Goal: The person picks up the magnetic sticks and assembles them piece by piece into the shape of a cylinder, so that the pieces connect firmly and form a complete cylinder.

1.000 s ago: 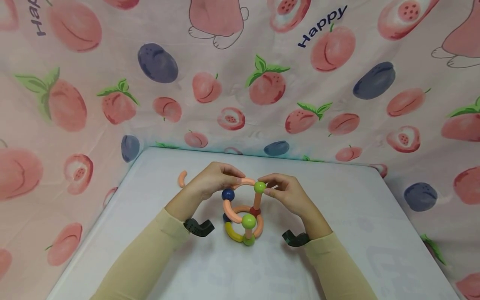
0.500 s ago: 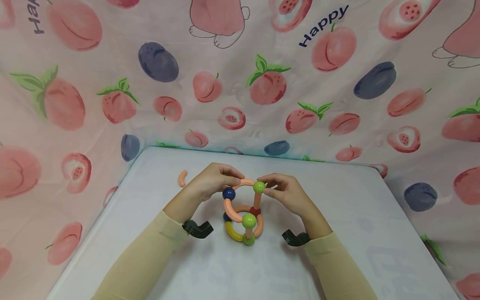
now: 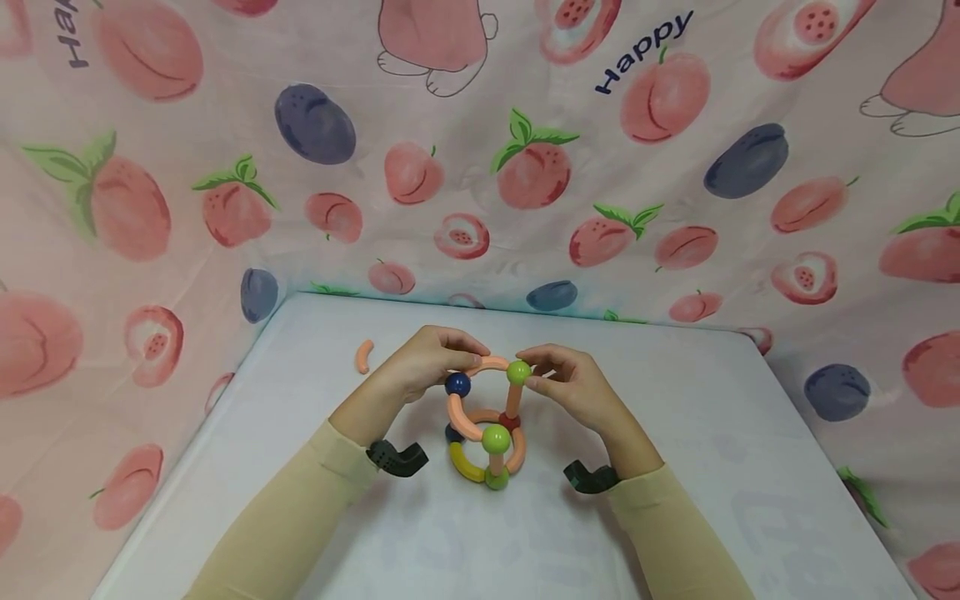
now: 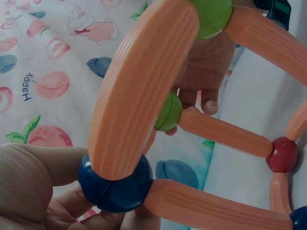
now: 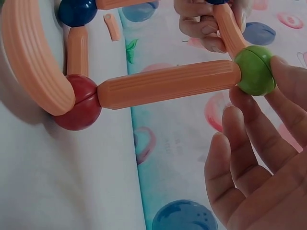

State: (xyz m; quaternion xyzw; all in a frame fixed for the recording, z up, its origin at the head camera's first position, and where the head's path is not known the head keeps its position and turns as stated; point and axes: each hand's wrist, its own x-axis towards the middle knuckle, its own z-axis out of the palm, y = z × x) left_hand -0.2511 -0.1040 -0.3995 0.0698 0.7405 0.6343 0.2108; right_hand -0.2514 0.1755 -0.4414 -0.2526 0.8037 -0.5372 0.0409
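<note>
A frame of magnetic balls and orange rods stands on the table, an upper arc above a lower ring. My left hand (image 3: 423, 362) pinches the upper curved orange rod (image 3: 493, 363) beside a blue ball (image 4: 117, 184). With thumb and index finger, my right hand (image 3: 573, 383) pinches the green ball (image 5: 255, 70) at that rod's other end; its other fingers are loosely bent. An upright orange rod (image 5: 168, 84) joins this ball to the red ball (image 5: 81, 103) below. Another curved orange rod (image 4: 144, 91) runs from the blue ball to the near green ball (image 3: 496, 438).
In the lower ring, a yellow curved rod (image 3: 467, 463) meets a green ball (image 3: 497, 478). One loose curved orange rod (image 3: 364, 357) lies on the white table (image 3: 675, 500) at the back left. A fruit-patterned cloth (image 3: 465, 150) hangs behind the table.
The upper balls and rods shift up very slightly, with both hands keeping the same hold. The loose rod stays put.
</note>
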